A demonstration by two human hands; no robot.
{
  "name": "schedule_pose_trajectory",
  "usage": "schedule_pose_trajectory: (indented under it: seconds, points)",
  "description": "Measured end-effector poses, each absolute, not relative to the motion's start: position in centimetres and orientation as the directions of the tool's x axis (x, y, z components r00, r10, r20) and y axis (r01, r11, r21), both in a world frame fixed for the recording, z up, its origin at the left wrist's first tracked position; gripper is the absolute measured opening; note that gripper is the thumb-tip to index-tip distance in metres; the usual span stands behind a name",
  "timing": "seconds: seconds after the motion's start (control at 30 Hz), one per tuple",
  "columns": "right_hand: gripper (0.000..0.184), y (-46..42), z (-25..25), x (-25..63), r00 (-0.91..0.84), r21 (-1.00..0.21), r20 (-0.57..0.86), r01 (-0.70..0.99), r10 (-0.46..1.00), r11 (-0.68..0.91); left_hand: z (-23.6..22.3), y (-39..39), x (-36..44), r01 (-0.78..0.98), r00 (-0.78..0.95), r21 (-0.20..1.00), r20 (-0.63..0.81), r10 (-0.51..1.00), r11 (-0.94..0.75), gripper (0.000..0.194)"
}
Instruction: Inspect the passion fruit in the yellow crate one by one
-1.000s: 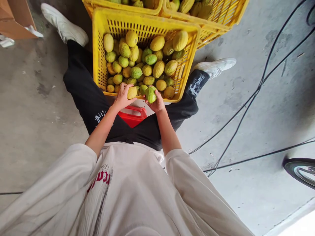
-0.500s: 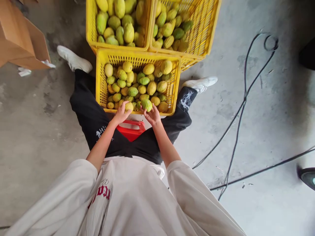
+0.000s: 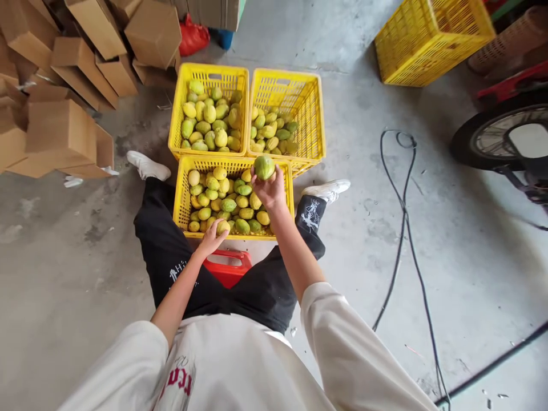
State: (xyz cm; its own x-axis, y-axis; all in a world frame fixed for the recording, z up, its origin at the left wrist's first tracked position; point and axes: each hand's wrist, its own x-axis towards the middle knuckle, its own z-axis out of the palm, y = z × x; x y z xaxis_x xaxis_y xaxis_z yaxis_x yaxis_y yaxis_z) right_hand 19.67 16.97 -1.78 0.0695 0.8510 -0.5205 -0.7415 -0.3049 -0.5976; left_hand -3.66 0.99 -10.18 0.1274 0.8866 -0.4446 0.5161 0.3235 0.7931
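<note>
My right hand [image 3: 272, 191] is raised over the right part of the near yellow crate [image 3: 233, 234], its fingers wrapped round a green melon [image 3: 264, 167]. At that crate's near edge, my left hand [image 3: 210, 238] is closed on a yellow melon [image 3: 223, 228]. Many small yellow and green melons [image 3: 229, 204] lie in the crate, which stands between my legs. My right hand and forearm hide part of its right side.
Two more yellow crates with melons, a left one [image 3: 209, 153] and a right one [image 3: 309, 114], stand just beyond. Cardboard boxes [image 3: 62, 134] pile up at left. A black cable [image 3: 405, 211] and a wheel [image 3: 492, 134] are at right. Something red [image 3: 226, 268] sits between my thighs.
My right hand has lifted the green melon up and away from the crate's near edge. My left hand stays at that edge with the yellow melon. The view has tilted upward, showing more floor.
</note>
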Motion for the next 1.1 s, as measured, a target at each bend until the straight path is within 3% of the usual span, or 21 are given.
schedule_pose_trajectory:
  seconds: [0.07, 0.13, 0.23, 0.33, 0.4, 0.5, 0.57, 0.63, 0.67, 0.7, 0.8, 0.87, 0.93, 1.1]
  points:
    - [0.029, 14.3, -2.5, 18.5, 0.019, -0.61, -0.645, -0.615, 0.764, -0.499, -10.4, 1.0, -3.7, 0.507, 0.125, 0.798, -0.443, 0.888, 0.327, 0.047]
    - [0.032, 11.7, -3.6, 17.2, -0.054, -0.514, -0.818, -0.376, 0.573, -0.771, -10.6, 0.9, -3.7, 0.505, 0.129, 0.799, -0.444, 0.887, 0.327, 0.049]
    - [0.032, 10.8, -4.4, 15.1, -0.098, -0.454, -0.864, -0.275, 0.495, -0.847, -10.9, 0.9, -3.8, 0.509, 0.134, 0.804, -0.427, 0.894, 0.307, 0.052]
    - [0.029, 14.3, -2.9, 12.8, -0.09, -0.486, -0.833, -0.354, 0.546, -0.799, -11.1, 0.8, -3.9, 0.512, 0.156, 0.818, -0.389, 0.908, 0.263, 0.05]
    - [0.028, 17.9, -0.9, 11.3, -0.118, -0.539, -0.737, -0.49, 0.665, -0.684, -11.1, 0.8, -4.0, 0.514, 0.155, 0.819, -0.381, 0.911, 0.255, 0.05]
    - [0.027, 22.1, 1.9, 9.8, -0.094, -0.512, -0.433, -0.793, 0.896, -0.331, -11.0, 1.0, -4.0, 0.509, 0.134, 0.814, -0.396, 0.908, 0.28, 0.048]
    - [0.033, 22.3, 2.4, 9.6, -0.029, -0.553, -0.249, -0.816, 0.968, -0.167, -10.9, 1.1, -4.0, 0.508, 0.127, 0.808, -0.412, 0.902, 0.298, 0.048]
    - [0.041, 19.9, 1.3, 10.2, -0.028, -0.792, -0.196, -0.584, 0.98, -0.175, -10.9, 1.2, -3.9, 0.514, 0.116, 0.801, -0.42, 0.9, 0.307, 0.047]
    - [0.047, 17.8, 0.2, 10.9, -0.059, -0.923, -0.234, -0.3, 0.97, -0.241, -10.8, 1.3, -3.8, 0.517, 0.111, 0.798, -0.421, 0.9, 0.309, 0.047]
    - [0.05, 15.3, -1.0, 11.7, -0.098, -0.949, -0.309, 0.096, 0.946, -0.3, -10.7, 1.3, -3.7, 0.517, 0.107, 0.798, -0.42, 0.901, 0.31, 0.047]
    - [0.024, 7.3, -4.9, 14.4, -0.07, -0.79, -0.476, 0.473, 0.877, -0.391, -10.3, 1.4, -3.6, 0.496, 0.099, 0.808, -0.417, 0.904, 0.319, 0.046]
    - [0.028, 3.3, -6.8, 15.7, -0.061, -0.673, -0.526, 0.64, 0.848, -0.371, -9.7, 1.4, -3.5, 0.468, 0.078, 0.815, -0.422, 0.903, 0.34, 0.045]
    - [0.037, 1.5, -8.0, 16.4, -0.069, -0.571, -0.555, 0.757, 0.829, -0.319, -9.1, 1.6, -3.2, 0.419, 0.015, 0.806, -0.467, 0.884, 0.418, 0.043]
    - [0.033, 2.1, -8.9, 16.1, -0.087, -0.396, -0.573, 0.9, 0.815, -0.182, -7.1, 4.4, -0.3, 0.299, -0.158, 0.742, -0.581, 0.798, 0.6, 0.031]
